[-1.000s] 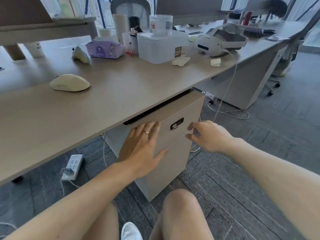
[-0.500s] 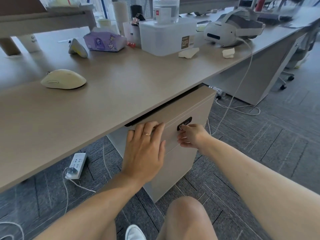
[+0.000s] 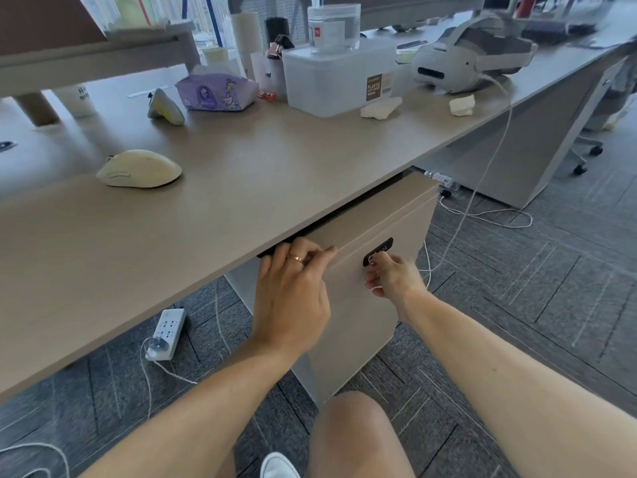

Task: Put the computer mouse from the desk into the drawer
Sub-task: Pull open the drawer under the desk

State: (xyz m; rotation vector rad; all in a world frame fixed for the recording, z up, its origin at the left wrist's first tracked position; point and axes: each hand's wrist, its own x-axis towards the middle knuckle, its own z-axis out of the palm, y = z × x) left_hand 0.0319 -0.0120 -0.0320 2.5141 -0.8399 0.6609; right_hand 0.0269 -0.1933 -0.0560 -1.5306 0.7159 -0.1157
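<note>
My left hand at top edge of drawer under desk, fingers curled over front lip, gripping it. My right hand at dark lock plate on drawer front, fingertips pinched on small metal key there. Drawer looks shut. Cream mouse sits on desk, far left, well apart from both hands. Power strip on floor below desk.
</note>
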